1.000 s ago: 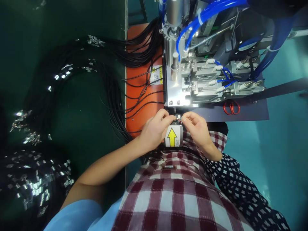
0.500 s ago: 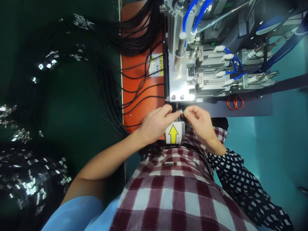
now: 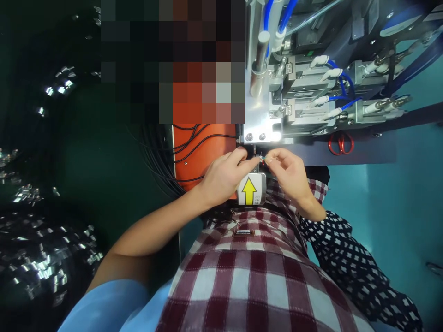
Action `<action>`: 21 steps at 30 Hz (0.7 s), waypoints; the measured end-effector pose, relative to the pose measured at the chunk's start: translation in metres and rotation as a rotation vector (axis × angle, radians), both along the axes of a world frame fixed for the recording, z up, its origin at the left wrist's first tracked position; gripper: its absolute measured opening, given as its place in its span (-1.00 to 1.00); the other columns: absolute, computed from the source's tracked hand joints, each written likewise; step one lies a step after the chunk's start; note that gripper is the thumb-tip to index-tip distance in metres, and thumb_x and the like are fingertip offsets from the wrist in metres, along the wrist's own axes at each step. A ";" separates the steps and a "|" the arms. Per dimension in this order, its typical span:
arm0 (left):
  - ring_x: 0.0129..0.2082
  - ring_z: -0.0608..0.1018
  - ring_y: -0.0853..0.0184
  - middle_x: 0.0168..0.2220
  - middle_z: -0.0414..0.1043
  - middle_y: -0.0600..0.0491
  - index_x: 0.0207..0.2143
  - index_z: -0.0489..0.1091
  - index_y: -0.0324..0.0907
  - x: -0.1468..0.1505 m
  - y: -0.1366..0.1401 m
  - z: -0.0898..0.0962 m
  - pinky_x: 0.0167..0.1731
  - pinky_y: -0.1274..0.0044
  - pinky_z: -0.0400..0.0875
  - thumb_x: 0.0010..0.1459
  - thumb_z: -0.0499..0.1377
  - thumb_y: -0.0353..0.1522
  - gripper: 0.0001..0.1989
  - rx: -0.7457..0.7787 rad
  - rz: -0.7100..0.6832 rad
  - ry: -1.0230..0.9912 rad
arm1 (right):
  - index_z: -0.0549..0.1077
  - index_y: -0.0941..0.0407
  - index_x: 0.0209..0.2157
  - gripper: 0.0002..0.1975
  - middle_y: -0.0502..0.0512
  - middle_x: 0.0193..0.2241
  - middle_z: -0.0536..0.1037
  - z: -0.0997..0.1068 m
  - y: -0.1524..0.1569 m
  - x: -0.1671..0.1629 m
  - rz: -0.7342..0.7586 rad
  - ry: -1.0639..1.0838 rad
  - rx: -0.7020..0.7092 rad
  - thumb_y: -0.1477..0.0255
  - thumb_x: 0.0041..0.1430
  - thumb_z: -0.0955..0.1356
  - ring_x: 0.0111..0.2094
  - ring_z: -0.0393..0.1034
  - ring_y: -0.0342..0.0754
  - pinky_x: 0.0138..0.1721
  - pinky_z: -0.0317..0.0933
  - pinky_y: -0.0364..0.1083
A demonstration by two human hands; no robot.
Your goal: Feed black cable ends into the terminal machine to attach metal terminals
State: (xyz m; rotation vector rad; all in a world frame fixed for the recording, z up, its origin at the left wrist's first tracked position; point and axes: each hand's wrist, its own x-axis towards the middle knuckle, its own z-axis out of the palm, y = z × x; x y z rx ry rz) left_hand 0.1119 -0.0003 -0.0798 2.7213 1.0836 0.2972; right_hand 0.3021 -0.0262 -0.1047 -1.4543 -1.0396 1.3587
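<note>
My left hand (image 3: pixel 224 177) is closed, thumb and forefinger pinching the end of a cable. Most of that cable is hidden under the fingers. Thin coloured wires (image 3: pixel 262 159), with red and green among them, fan out from the pinch. My right hand (image 3: pixel 288 179) meets them from the other side, its thumb and fingertips closed on the wire tips. Both hands are just below the front edge of a metal machine plate (image 3: pixel 260 124). Beneath them is a guard bearing a yellow arrow label (image 3: pixel 249 190).
A machine with pneumatic cylinders (image 3: pixel 304 110) and blue hoses stands ahead. Red-handled scissors (image 3: pixel 341 144) lie on its dark base. On the left, black cables (image 3: pixel 157 159) cross an orange surface (image 3: pixel 207 154), and piles of cables with shiny metal ends (image 3: pixel 44 263) lie further left. A blurred block covers the upper left.
My hands stay nearly in place, still pinching the wires between them. The view has shifted slightly, and a pixelated patch now covers part of the upper left.
</note>
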 end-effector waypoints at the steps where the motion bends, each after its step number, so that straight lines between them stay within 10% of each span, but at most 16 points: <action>1: -0.35 0.46 0.33 -0.28 0.36 -0.04 0.04 0.40 -0.15 0.000 0.000 0.000 -0.39 0.54 0.40 0.34 -0.02 -0.42 -0.69 0.003 -0.001 -0.006 | 0.40 0.11 -0.44 -0.80 -0.07 -0.57 0.32 0.000 0.000 0.000 0.000 0.000 -0.003 0.29 0.10 0.40 -0.58 0.09 -0.21 -0.56 0.02 -0.16; 21: -0.34 0.49 0.33 -0.28 0.45 -0.06 -0.04 0.44 -0.21 0.001 0.001 0.001 -0.37 0.55 0.38 0.38 -0.08 -0.39 -0.68 0.089 -0.041 -0.001 | 0.38 0.11 -0.41 -0.87 -0.04 -0.51 0.38 -0.006 -0.006 -0.002 0.014 -0.217 0.133 0.39 0.22 0.33 -0.53 0.20 -0.18 -0.49 0.12 -0.14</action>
